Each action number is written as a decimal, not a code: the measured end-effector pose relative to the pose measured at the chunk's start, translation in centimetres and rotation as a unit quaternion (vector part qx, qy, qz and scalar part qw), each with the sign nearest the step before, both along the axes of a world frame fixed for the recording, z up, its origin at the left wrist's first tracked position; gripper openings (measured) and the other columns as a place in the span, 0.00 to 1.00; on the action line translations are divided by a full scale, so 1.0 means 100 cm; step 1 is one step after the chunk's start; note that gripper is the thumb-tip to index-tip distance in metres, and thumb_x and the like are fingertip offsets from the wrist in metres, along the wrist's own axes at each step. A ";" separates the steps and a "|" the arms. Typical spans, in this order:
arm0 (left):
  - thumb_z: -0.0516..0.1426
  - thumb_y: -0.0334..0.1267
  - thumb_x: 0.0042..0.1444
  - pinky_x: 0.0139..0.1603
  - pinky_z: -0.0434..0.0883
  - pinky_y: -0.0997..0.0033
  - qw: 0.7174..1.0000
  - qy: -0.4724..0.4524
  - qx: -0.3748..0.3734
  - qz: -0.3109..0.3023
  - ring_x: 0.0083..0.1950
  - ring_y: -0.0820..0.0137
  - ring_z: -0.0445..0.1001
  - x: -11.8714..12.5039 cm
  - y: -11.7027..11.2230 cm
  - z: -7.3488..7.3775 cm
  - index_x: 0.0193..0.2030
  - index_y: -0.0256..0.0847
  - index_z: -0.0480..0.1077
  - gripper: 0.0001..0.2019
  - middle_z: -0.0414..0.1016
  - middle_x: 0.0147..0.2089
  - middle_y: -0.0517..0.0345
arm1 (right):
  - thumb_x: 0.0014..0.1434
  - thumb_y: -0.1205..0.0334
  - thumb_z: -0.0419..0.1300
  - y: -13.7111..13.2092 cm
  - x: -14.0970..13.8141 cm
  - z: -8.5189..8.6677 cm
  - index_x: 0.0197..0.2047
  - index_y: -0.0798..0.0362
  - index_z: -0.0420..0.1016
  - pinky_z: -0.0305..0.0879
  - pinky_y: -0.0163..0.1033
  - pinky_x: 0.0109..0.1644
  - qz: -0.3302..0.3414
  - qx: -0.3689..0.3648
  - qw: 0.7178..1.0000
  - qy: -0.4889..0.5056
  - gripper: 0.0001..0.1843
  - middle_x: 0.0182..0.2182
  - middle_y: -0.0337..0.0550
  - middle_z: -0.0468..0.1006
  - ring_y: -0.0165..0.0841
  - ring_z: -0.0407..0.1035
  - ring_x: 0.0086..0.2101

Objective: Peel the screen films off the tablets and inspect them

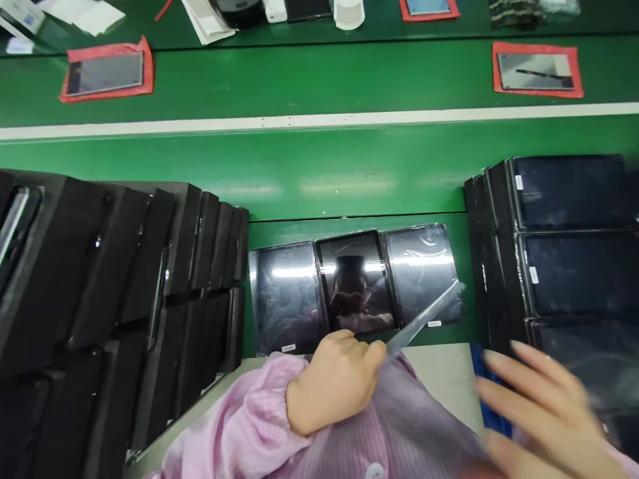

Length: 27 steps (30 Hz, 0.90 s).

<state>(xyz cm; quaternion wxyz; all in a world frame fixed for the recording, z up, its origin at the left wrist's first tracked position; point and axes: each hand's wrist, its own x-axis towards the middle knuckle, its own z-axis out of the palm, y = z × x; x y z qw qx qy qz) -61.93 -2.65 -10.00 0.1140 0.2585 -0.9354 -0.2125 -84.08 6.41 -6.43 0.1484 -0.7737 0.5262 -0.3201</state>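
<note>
My left hand (342,376) is closed in front of my body, pinching a thin clear plastic film (424,321) that sticks out to the upper right. Just beyond it three tablets lie side by side: a left tablet (287,293) and a right tablet (422,263) with a hazy, film-like surface and small white labels, and a middle tablet (354,286) with a glossy dark screen. The film's far end overlaps the right tablet in view. My right hand (546,412), blurred, has its fingers spread near the stacked tablets (579,273) on the right; nothing shows in it.
Black foam trays (134,266) holding devices stand in tall rows on the left. Across the green bench (319,173) runs a white strip (319,121). Beyond it lie screens on red wraps (107,70) (536,70). A blue object (492,392) sits by my right hand.
</note>
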 end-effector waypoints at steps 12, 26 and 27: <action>0.60 0.44 0.46 0.49 0.71 0.62 0.860 0.146 0.326 0.364 0.52 0.63 0.72 0.029 -0.052 -0.038 0.63 0.41 0.50 0.38 0.67 0.56 0.45 | 0.54 0.47 0.56 -0.059 0.027 -0.081 0.22 0.52 0.66 0.51 0.31 0.12 -0.287 0.354 0.812 -0.364 0.18 0.13 0.34 0.67 0.25 0.56 0.09; 0.51 0.33 0.57 0.35 0.66 0.76 0.823 -0.062 0.276 0.492 0.27 0.75 0.71 0.010 -0.083 -0.095 0.58 0.46 0.65 0.21 0.73 0.22 0.65 | 0.53 0.51 0.50 -0.091 0.065 -0.157 0.55 0.56 0.67 0.58 0.35 0.19 -0.318 0.329 0.833 -0.312 0.29 0.21 0.35 0.69 0.26 0.56 0.13; 0.51 0.33 0.58 0.36 0.66 0.76 0.825 -0.087 0.276 0.485 0.28 0.74 0.72 0.010 -0.084 -0.095 0.57 0.47 0.67 0.20 0.75 0.24 0.64 | 0.53 0.51 0.49 -0.091 0.064 -0.159 0.55 0.56 0.68 0.58 0.35 0.19 -0.314 0.332 0.835 -0.307 0.29 0.21 0.35 0.69 0.26 0.56 0.14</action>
